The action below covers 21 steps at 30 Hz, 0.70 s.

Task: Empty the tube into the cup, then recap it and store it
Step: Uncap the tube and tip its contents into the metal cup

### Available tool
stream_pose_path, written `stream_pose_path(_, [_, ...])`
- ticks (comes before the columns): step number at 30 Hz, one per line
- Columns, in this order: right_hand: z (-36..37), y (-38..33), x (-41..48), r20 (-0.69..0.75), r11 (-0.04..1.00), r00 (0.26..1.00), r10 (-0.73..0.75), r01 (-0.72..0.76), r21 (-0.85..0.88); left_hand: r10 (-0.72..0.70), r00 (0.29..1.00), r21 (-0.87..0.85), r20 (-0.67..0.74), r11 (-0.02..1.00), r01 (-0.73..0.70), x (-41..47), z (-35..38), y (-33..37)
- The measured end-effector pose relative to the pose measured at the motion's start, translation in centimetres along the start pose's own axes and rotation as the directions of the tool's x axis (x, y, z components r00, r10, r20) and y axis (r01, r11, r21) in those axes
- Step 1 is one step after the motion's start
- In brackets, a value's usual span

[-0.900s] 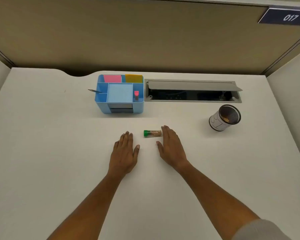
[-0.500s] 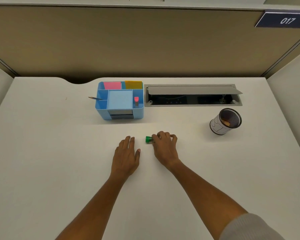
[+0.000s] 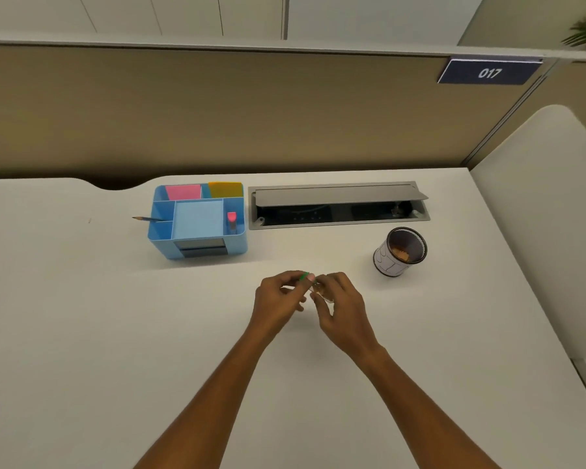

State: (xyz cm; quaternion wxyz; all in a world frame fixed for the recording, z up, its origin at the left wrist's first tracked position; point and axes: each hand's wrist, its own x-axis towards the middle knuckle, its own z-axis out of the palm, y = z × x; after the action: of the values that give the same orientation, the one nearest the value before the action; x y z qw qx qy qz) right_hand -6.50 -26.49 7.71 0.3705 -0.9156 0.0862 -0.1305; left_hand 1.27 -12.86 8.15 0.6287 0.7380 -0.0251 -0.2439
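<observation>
A small clear tube (image 3: 319, 290) with a green cap (image 3: 304, 276) is held between both hands above the middle of the white desk. My right hand (image 3: 340, 301) grips the tube's body. The fingers of my left hand (image 3: 278, 296) pinch the green cap. Most of the tube is hidden by fingers. The cup (image 3: 400, 252), white outside and dark inside with small tan pieces at its bottom, stands to the right and a little behind the hands. The blue desk organizer (image 3: 198, 221) stands behind and to the left.
The organizer holds pink and yellow notes, a pencil (image 3: 148, 218) sticking out left and a pink-capped tube (image 3: 231, 222). An open grey cable tray (image 3: 339, 204) is set into the desk behind. A tan partition backs the desk; a white panel stands on the right.
My right hand closed on the tube and lifted it off the desk. My left hand rose from flat on the desk and took hold of the green cap.
</observation>
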Motion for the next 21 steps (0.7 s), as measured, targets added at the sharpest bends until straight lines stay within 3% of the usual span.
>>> stream_pose_path(3, [-2.7, 0.6, 0.1, -0.032, 0.995, 0.999, 0.018, -0.014, 0.099, 0.027, 0.998, 0.029, 0.051, 0.999, -0.028, 0.3, 2.4, 2.0])
stream_pose_path(9, [-7.3, 1.9, 1.1, 0.117, 0.957, 0.991, 0.062, -0.093, 0.276, 0.091, 0.987, 0.066, 0.131, 0.993, -0.1, 0.2, 5.8, 4.7])
stream_pose_path(14, [-9.3, 2.5, 1.5, 0.174, 0.972, 0.985, -0.012, -0.03, 0.233, 0.111, 0.978, 0.06, 0.179, 0.991, -0.123, 0.1, 7.0, 5.6])
stream_pose_path(21, [-10.1, 2.8, 1.5, 0.133, 0.986, 0.991, -0.026, 0.003, 0.167, 0.114, 0.977, 0.041, 0.178, 0.992, -0.123, 0.2, 8.5, 5.8])
